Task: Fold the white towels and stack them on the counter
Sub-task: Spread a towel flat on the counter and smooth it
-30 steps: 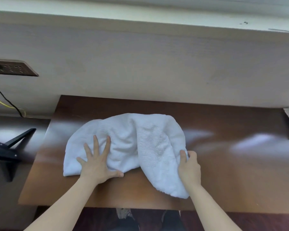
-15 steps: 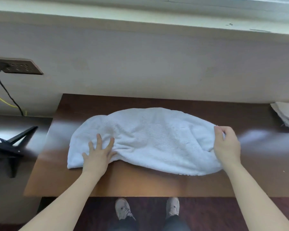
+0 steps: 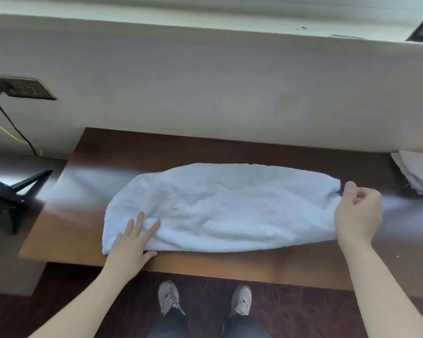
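Observation:
A white towel [image 3: 220, 206] lies stretched out left to right on the brown wooden counter [image 3: 230, 152]. My left hand [image 3: 132, 242] presses flat on the towel's near left corner, fingers straight and spread. My right hand [image 3: 357, 213] is at the towel's right end with its fingers curled, and it seems to pinch the far right corner of the cloth. A second white towel [image 3: 417, 174] lies bunched at the counter's far right edge, partly out of frame.
A pale wall panel [image 3: 205, 93] rises behind the counter, with a socket plate [image 3: 22, 87] and cables at the left. A black stand [image 3: 13, 193] sits on a lower surface to the left. My shoes [image 3: 203, 298] are on the dark floor below the counter edge.
My right hand has pulled the towel's folded-over end out to the right, spreading the towel long and flat. My left hand stayed on the left corner.

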Tool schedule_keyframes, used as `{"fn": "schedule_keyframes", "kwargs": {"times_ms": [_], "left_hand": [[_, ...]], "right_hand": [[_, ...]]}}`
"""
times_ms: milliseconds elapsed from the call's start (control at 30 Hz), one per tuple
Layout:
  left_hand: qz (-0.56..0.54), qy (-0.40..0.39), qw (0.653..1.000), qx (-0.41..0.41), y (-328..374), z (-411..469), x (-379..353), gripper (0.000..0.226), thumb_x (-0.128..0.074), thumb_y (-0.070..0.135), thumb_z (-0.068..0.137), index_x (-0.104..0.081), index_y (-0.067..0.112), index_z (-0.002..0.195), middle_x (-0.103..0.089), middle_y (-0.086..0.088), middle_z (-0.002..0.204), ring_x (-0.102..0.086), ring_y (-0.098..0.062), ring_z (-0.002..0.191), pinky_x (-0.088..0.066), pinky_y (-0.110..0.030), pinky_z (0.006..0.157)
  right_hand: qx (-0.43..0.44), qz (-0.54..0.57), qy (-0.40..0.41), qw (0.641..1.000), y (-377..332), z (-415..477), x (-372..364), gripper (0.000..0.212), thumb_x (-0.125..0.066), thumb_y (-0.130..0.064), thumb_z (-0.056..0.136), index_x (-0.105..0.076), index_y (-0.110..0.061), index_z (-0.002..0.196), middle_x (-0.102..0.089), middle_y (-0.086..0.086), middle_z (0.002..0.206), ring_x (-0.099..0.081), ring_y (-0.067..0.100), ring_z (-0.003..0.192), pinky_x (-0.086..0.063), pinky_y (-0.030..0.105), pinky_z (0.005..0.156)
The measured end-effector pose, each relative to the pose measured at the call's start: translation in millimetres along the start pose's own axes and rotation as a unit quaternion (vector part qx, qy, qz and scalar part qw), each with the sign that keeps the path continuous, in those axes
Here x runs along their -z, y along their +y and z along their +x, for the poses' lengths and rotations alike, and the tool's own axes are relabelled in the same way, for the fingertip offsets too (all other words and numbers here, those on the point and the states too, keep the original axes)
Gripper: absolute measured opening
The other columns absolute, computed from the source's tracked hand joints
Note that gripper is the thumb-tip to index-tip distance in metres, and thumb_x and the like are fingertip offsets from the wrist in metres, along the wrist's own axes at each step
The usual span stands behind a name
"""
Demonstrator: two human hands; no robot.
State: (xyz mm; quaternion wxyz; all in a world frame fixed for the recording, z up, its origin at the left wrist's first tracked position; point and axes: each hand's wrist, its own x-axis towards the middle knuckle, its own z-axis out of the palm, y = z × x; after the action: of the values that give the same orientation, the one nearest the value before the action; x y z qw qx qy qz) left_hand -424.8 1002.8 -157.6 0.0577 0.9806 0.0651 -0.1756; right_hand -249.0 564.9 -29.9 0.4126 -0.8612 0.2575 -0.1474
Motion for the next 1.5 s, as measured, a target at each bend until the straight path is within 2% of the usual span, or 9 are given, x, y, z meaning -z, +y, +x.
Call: {"fn": "schedule_keyframes", "kwargs": {"times_ms": [100, 333, 400, 533, 767, 933, 1167, 1333, 1500], "left_hand": [[-0.013, 0.003, 1.0, 0.014, 4.5, -0.3, -4.7, 0.094, -0.094, 0.028, 0.063, -0.043, 0.032, 0.142, -0.051, -0.022, 0.144, -0.057, -0.049, 0.119, -0.06, -0.055, 0.066], [0.033, 0.07, 0.997, -0.006, 3.3, 4.4, 0.5, 0.08, -0.102, 0.008, 0.039, -0.076, 0.026, 0.112, -0.071, -0.018, 0.115, -0.073, -0.036, 0.087, -0.052, -0.028, 0.036], [0.027, 0.079, 0.996, -0.017, 1.5, -0.2, 5.7, 0.076, -0.101, 0.005, 0.041, -0.077, 0.025, 0.11, -0.072, -0.013, 0.116, -0.074, -0.031, 0.091, -0.056, -0.026, 0.045], [-0.123, 0.107, 0.986, 0.023, -1.8, -19.0, 18.6, 0.043, -0.067, 0.017, 0.094, -0.062, 0.031, 0.134, -0.054, 0.009, 0.142, -0.051, -0.019, 0.135, -0.049, -0.035, 0.099], [-0.204, 0.07, 0.973, -0.087, -29.2, -27.5, 39.0, 0.037, -0.061, 0.023, 0.097, -0.062, 0.037, 0.132, -0.043, 0.026, 0.141, -0.037, 0.0, 0.139, -0.031, -0.035, 0.117], [-0.228, 0.077, 0.959, -0.15, -42.5, -27.4, 48.0, 0.03, -0.055, 0.034, 0.101, -0.065, 0.036, 0.13, -0.045, 0.028, 0.142, -0.033, 0.008, 0.137, -0.026, -0.025, 0.116], [-0.238, 0.078, 0.949, -0.192, -56.8, -39.5, 40.4, 0.067, -0.032, 0.075, 0.09, -0.068, 0.033, 0.127, -0.049, 0.024, 0.14, -0.031, 0.009, 0.136, -0.019, -0.006, 0.109], [-0.149, 0.108, 0.96, -0.212, -69.3, -53.9, 13.3, 0.067, -0.024, 0.067, 0.098, -0.074, 0.026, 0.118, -0.059, 0.009, 0.138, -0.05, -0.02, 0.134, -0.049, -0.036, 0.1], [-0.135, 0.096, 0.969, -0.185, -64.9, -65.9, -12.1, 0.063, -0.03, 0.073, 0.093, -0.078, 0.034, 0.103, -0.064, 0.009, 0.132, -0.046, -0.012, 0.132, -0.053, -0.04, 0.097]], "right_hand": [[-0.097, -0.034, -0.048, 0.993, 32.6, 5.6, 2.6, 0.039, -0.042, -0.041, 0.101, -0.054, -0.004, 0.109, -0.054, 0.021, 0.12, -0.044, 0.037, 0.12, -0.037, 0.044, 0.098], [-0.127, -0.115, -0.158, 0.972, 74.3, -0.9, 1.6, 0.052, -0.042, -0.046, 0.101, -0.047, -0.003, 0.131, -0.042, 0.027, 0.137, -0.045, 0.041, 0.122, -0.035, 0.047, 0.101], [-0.114, -0.136, -0.19, 0.966, 83.2, -3.1, -2.8, 0.055, -0.044, -0.047, 0.1, -0.043, -0.006, 0.137, -0.041, 0.026, 0.14, -0.044, 0.043, 0.125, -0.035, 0.05, 0.103], [-0.241, -0.126, -0.158, 0.949, 90.2, -20.9, -8.1, 0.063, -0.053, -0.046, 0.097, -0.032, -0.011, 0.144, -0.032, 0.032, 0.143, -0.045, 0.052, 0.12, -0.041, 0.052, 0.098], [-0.342, 0.12, -0.07, 0.93, 73.0, -86.0, -27.0, 0.063, -0.065, -0.042, 0.092, -0.03, -0.033, 0.143, -0.037, 0.017, 0.144, -0.057, 0.038, 0.106, -0.056, 0.046, 0.073], [-0.333, 0.175, -0.164, 0.912, 46.1, -143.4, -55.4, 0.058, -0.06, -0.045, 0.095, -0.026, -0.043, 0.142, -0.045, 0.01, 0.128, -0.062, 0.032, 0.095, -0.058, 0.049, 0.078], [-0.327, 0.236, -0.251, 0.88, 31.2, -195.2, -85.1, 0.044, -0.051, -0.04, 0.101, -0.052, -0.009, 0.133, -0.061, 0.008, 0.124, -0.064, 0.027, 0.103, -0.056, 0.04, 0.083], [-0.288, 0.178, -0.148, 0.929, 46.9, -208.2, -72.6, 0.022, -0.052, -0.029, 0.101, -0.068, -0.015, 0.094, -0.065, 0.012, 0.118, -0.069, 0.029, 0.086, -0.058, 0.042, 0.085], [-0.285, 0.094, -0.246, 0.922, 68.1, -216.2, -41.9, 0.035, -0.045, -0.042, 0.102, -0.069, -0.016, 0.104, -0.07, 0.018, 0.1, -0.073, 0.031, 0.078, -0.061, 0.045, 0.075]]}}
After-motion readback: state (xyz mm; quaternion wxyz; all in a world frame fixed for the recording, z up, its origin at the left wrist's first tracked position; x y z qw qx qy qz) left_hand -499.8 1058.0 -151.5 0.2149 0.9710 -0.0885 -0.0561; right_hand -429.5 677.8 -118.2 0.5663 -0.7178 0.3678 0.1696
